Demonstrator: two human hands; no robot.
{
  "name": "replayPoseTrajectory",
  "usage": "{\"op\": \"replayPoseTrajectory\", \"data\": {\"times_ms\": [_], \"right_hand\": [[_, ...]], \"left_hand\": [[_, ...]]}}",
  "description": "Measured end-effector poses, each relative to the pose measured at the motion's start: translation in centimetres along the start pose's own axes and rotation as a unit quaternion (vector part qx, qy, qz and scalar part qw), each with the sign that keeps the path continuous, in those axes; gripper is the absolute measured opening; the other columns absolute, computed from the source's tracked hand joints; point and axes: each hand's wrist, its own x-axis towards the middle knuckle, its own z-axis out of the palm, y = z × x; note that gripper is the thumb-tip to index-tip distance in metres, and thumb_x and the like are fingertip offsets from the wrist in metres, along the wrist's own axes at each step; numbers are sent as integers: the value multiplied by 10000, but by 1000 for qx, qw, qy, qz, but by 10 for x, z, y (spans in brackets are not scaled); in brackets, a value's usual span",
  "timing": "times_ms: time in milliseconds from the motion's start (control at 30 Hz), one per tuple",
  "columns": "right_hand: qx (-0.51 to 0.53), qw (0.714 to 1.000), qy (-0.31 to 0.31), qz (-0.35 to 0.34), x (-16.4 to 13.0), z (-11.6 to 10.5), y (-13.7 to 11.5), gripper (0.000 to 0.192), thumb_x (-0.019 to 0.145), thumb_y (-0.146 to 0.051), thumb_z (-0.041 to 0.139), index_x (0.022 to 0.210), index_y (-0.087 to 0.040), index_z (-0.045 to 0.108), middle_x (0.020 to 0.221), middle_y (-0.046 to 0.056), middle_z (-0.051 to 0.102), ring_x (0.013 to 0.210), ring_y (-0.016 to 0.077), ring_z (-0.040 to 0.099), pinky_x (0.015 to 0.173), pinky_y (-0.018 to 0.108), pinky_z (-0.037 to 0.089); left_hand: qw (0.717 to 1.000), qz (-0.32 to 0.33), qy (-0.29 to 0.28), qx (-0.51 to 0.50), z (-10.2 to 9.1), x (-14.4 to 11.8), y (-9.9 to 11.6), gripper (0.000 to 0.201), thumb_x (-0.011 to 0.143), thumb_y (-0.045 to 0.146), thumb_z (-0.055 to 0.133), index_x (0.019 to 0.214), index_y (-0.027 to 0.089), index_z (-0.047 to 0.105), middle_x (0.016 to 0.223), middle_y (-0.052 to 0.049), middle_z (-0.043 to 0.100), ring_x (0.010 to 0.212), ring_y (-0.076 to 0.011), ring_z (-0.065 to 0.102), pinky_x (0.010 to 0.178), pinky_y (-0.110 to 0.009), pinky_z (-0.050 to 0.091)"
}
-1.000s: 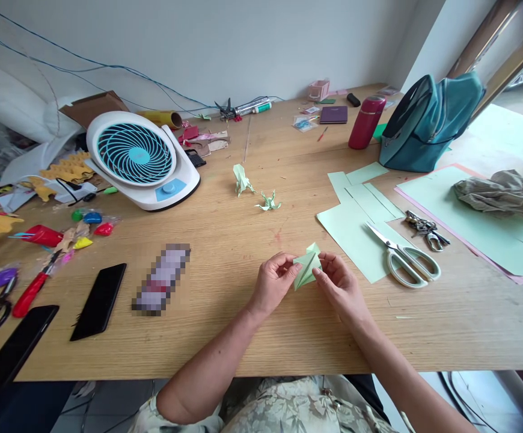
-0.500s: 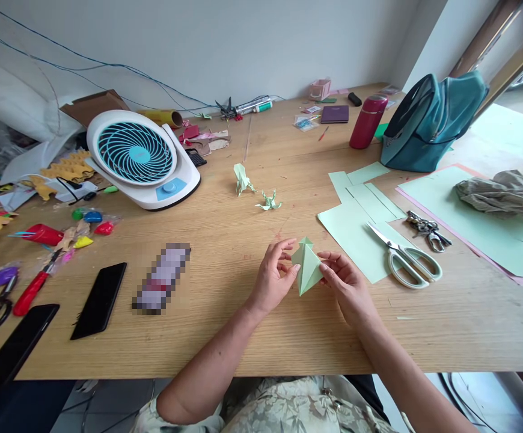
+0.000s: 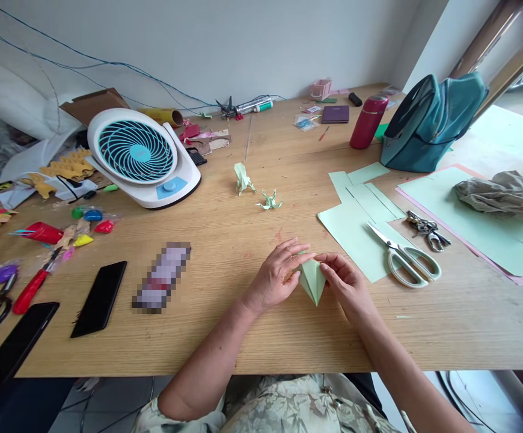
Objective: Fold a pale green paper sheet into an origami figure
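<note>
Both hands pinched on the folded green paper (image 3: 313,280): left hand (image 3: 276,275) pressing flat, right hand (image 3: 347,281) gripping. Best creased firmly along aligned edges on the table (image 3: 243,325).

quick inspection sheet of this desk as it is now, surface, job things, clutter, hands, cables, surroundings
surface: wooden table, bare wood in front of the person.
job's things: folded green paper pressed to the table; green sheets; scissors on them; two finished paper figures.
clutter: desk fan, two black phones, red bottle, teal bag, keys.
grippers: left hand and right hand both pinch the folded green paper.
cables: blue wires along the wall.
surroundings: white wall; doorway at right.
</note>
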Motion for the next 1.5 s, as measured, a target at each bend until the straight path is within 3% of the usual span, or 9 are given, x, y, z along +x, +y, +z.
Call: {"op": "replayPoseTrajectory", "data": {"times_ms": [100, 233, 400, 567, 833, 1000, 1133, 1333, 1500], "right_hand": [[-2, 1000, -6, 4, 0, -2, 1, 332, 803, -543, 721, 959, -252, 680, 909, 22, 661, 774, 178, 568, 682, 293, 464], [11, 1000, -10, 17, 0, -3, 4, 299, 817, -535, 711, 949, -269, 673, 873, 4, 650, 779, 178, 574, 702, 292, 466], [5, 1000, -5, 28, -1, -4, 3, 334, 825, -570, 687, 958, -264, 671, 850, 6, 648, 737, 180, 567, 671, 293, 462], [-38, 999, -28, 1, -5, -7, 2, 459, 892, -660, 535, 1138, -293, 661, 1025, 38, 663, 911, 234, 606, 761, 326, 498], [-18, 996, -84, -28, -6, -5, -1, 609, 809, -691, 635, 1282, -309, 596, 1105, 54, 640, 1032, 251, 601, 857, 347, 504], [24, 997, -79, 10, -2, 3, 3, 562, 732, -506, 809, 1207, -285, 603, 1041, 60, 671, 959, 229, 625, 820, 346, 525], [15, 997, -77, -1, -1, 5, 12, 430, 743, -451, 812, 1091, -263, 642, 989, 50, 684, 903, 213, 628, 813, 340, 515], [-170, 980, -66, -77, -8, 7, 8, 160, 841, -322, 693, 975, -246, 649, 800, 1, 598, 688, 165, 496, 650, 305, 420], [-242, 960, -83, -116, -10, 9, 4, 98, 883, -237, 604, 981, -248, 607, 786, -6, 566, 681, 162, 484, 634, 308, 400]], "left_hand": [[999, 19, -12, 27, -1, 0, -2, 596, 878, 9, 475, 1409, 278, 508, 1349, -74, 587, 1388, -263, 432, 1125, -500, 425], [997, 27, -23, 61, -4, 0, -2, 430, 947, 130, 516, 1357, 248, 573, 1198, -90, 648, 1167, -244, 572, 1000, -435, 485], [996, 21, -18, 82, -6, 1, 0, 296, 1006, 252, 496, 1248, 239, 667, 1077, -76, 710, 1016, -221, 605, 903, -376, 464], [995, -6, 35, 90, -4, 0, 2, 256, 1004, 241, 489, 1098, 223, 727, 956, -65, 733, 910, -210, 610, 839, -355, 455], [989, -87, 112, 43, -1, 0, 5, 234, 991, 245, 492, 980, 220, 724, 853, -61, 709, 828, -203, 598, 799, -338, 462], [982, -126, 140, -20, -1, 1, 5, 186, 963, 247, 538, 890, 209, 705, 824, -54, 698, 814, -197, 613, 798, -319, 477], [969, -187, 136, -91, 0, 1, 4, 142, 936, 241, 581, 858, 194, 689, 828, -39, 691, 789, -173, 633, 781, -282, 482], [953, -223, 145, -145, 1, 2, 5, 104, 845, 251, 679, 919, 178, 684, 892, -34, 623, 773, -143, 575, 725, -240, 465], [947, -237, 104, -193, -3, 4, 6, 275, 908, 316, 585, 680, 163, 590, 711, 3, 509, 705, -129, 478, 666, -231, 388]]}}
